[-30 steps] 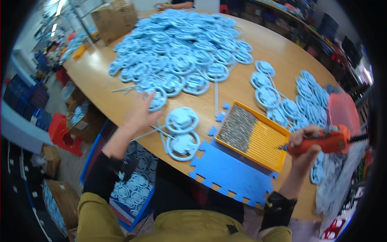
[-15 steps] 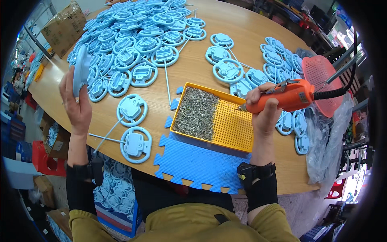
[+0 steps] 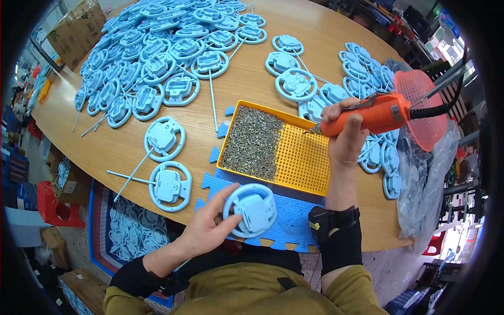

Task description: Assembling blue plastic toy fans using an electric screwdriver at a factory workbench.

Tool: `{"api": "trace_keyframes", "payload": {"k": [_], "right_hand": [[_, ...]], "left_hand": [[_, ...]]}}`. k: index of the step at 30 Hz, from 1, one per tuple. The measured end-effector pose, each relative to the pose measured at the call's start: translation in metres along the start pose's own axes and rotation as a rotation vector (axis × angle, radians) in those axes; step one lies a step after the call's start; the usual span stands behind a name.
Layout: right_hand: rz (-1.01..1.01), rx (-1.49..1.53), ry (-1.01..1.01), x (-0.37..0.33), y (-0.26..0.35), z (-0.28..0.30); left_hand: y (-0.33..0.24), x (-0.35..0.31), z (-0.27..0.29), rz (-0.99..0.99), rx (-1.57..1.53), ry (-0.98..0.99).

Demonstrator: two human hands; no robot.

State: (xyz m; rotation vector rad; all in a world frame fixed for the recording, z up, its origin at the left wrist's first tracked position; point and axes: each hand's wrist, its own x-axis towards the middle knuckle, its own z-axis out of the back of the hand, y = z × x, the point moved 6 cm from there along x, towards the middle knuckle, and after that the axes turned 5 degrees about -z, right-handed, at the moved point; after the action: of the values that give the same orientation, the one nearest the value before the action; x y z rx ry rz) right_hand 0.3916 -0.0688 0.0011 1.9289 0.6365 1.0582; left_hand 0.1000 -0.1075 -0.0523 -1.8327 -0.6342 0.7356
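Note:
My left hand (image 3: 210, 226) grips a light-blue plastic toy steering wheel (image 3: 255, 211) by its left rim, over the blue foam mat (image 3: 299, 218). The wheel's box-shaped hub faces up. In my right hand (image 3: 344, 131) is an orange electric screwdriver (image 3: 370, 119), fingers wrapped round its body and its tip pointing left over the yellow tray (image 3: 304, 157). Small metal screws (image 3: 252, 140) fill the tray's left part; its right part shows a perforated base. Two more steering wheels with thin rods, one of them a near wheel (image 3: 169, 186), lie left of the mat.
A large heap of blue wheels (image 3: 157, 50) covers the far left of the table (image 3: 252, 68). More wheels (image 3: 296, 84) lie at the right, beside a pink mesh basket (image 3: 420, 105) and clear plastic bags (image 3: 428, 178). Below the table's left edge stands a crate of blue parts (image 3: 136, 231).
My left hand has brought the steering wheel from the left side of the table down and right to the foam mat. The right hand with the screwdriver has barely moved.

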Motion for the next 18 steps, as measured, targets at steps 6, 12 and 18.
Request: {"api": "trace_keyframes", "payload": {"k": [6, 12, 18], "right_hand": [[0.008, -0.038, -0.013, -0.002, 0.006, 0.001], [0.105, -0.025, -0.023, -0.007, 0.053, -0.016], [-0.141, 0.130, 0.142, -0.063, 0.072, -0.057]], "left_hand": [[-0.033, -0.004, -0.009, -0.636, 1.146, -0.042], [-0.013, -0.002, -0.038, -0.451, 1.358, -0.117], [-0.018, 0.007, -0.036, -0.560, 1.333, -0.232]]}}
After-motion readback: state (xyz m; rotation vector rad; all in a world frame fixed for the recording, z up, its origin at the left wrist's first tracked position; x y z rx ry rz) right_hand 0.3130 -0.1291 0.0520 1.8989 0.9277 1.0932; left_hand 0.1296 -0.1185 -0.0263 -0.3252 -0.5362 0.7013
